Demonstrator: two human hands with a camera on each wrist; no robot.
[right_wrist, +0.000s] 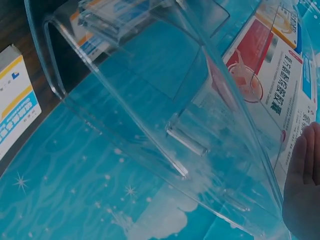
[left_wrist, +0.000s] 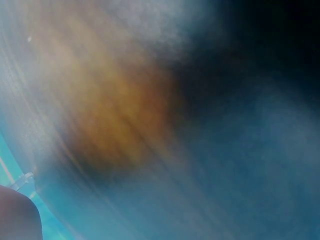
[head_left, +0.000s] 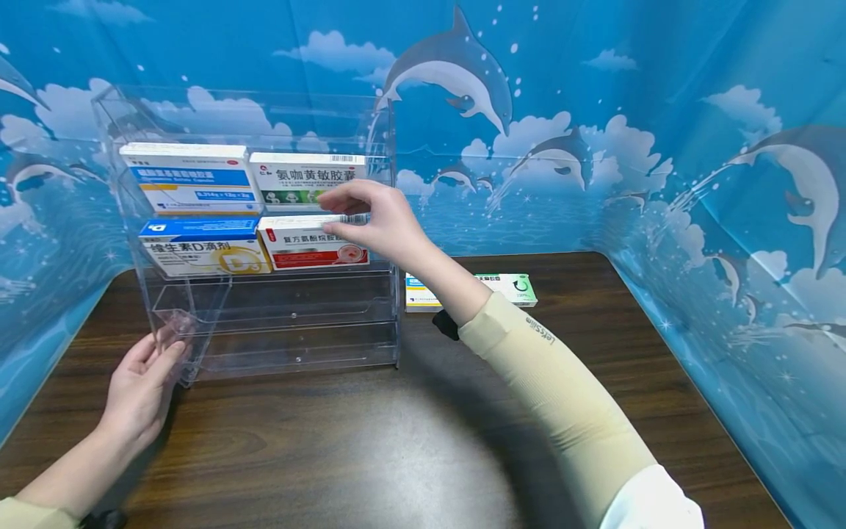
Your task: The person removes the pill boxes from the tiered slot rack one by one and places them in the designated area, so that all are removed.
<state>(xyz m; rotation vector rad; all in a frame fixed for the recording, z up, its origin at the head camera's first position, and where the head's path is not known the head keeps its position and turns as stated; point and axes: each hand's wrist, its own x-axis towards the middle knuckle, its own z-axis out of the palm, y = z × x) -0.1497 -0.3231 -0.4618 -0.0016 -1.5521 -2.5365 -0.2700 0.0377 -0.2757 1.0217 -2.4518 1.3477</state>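
A clear acrylic display rack (head_left: 297,316) stands on the table, its upper shelves filled. My left hand (head_left: 142,386) grips its lower left side panel between thumb and fingers. My right hand (head_left: 383,220) is at the red-and-white medicine box (head_left: 311,246), thumb over the box's top edge and fingers apart from the thumb, in front of the green-and-white medicine box (head_left: 304,176) above. Whether the fingertips touch either box cannot be told. Left of these sit a blue-and-white medicine box (head_left: 192,180) and a vitamin D box (head_left: 205,250). The left wrist view is mostly blurred.
Behind the right forearm, a green-ended medicine box (head_left: 518,289) and a blue-and-yellow one (head_left: 419,294) lie on the dark wooden table (head_left: 330,441). A blue dolphin-print curtain (head_left: 562,198) encloses the back and sides.
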